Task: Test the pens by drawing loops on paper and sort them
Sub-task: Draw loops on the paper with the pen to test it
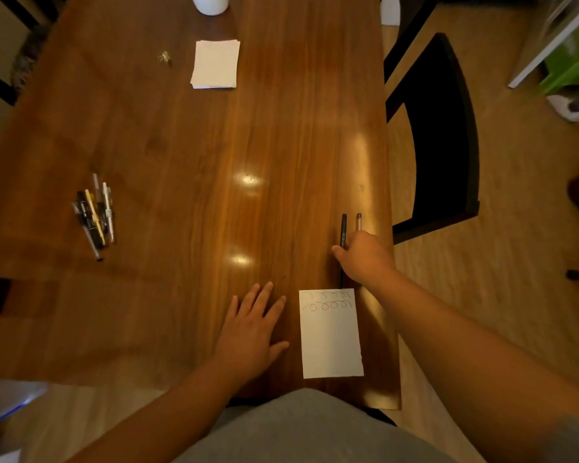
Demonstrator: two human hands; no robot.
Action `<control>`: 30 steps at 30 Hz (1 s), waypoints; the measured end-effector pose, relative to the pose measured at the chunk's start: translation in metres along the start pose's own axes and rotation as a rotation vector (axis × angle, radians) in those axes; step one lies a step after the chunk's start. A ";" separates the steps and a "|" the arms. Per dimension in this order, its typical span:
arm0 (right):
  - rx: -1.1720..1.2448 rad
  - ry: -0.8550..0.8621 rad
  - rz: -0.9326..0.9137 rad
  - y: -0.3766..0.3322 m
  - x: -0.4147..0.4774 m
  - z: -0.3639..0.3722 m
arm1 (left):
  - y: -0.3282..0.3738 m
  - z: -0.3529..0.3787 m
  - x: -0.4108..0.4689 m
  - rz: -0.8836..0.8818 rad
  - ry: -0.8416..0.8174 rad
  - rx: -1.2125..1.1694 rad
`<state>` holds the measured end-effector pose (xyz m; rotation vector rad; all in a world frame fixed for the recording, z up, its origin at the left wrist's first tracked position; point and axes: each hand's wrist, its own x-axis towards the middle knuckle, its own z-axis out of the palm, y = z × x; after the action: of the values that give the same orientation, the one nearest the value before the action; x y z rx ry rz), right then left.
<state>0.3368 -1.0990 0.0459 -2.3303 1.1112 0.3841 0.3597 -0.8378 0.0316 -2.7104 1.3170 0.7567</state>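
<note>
Right hand [365, 259] seems to pinch a black pen [343, 228] by the table's [281, 128] right edge, beside a pale pen [358, 222]; left hand [251, 332] lies flat, fingers spread, beside the looped paper [331, 342]. Likely the sorting step: the next move calls for letting go and reaching across to the pen pile [94, 215] near the left edge.

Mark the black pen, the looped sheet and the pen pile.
black pen [343, 228]: head view, upper barrel.
looped sheet [331, 342]: head view, blank middle.
pen pile [96, 217]: head view, middle of bunch.
</note>
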 end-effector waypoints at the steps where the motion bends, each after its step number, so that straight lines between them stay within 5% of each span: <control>1: -0.032 0.000 0.011 0.000 0.003 0.002 | -0.002 0.002 0.000 0.008 0.006 0.004; 20: -0.168 0.068 0.068 0.000 0.009 0.007 | -0.010 0.005 -0.002 0.048 0.048 0.003; 30: 0.068 0.010 -0.047 0.018 -0.046 -0.006 | -0.007 0.002 -0.005 0.036 0.048 0.006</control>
<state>0.2948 -1.0830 0.0664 -2.2967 1.0556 0.3132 0.3620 -0.8291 0.0308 -2.7240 1.3786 0.6926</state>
